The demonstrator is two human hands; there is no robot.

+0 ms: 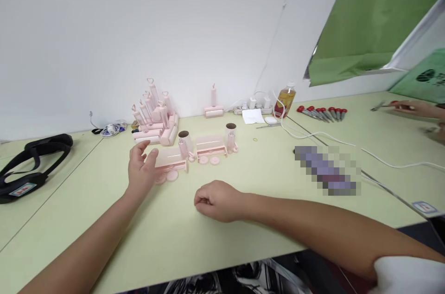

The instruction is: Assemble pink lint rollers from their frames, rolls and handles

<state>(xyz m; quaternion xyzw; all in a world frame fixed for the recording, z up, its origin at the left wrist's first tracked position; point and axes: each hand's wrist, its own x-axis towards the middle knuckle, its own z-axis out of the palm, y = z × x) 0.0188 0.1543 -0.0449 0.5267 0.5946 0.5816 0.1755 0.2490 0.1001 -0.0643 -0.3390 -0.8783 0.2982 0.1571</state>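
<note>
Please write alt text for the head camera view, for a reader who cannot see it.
A person's open left hand hovers at a pink plastic tray on a pale green table, while the right hand rests curled nearby. Behind lie more pink parts, red-handled screwdrivers and a bottle; another person's hand shows at the far right.

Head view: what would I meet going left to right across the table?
Black head strap → coiled white cable → left hand → right hand → amber bottle → red-handled screwdrivers → another person's hand.
</note>
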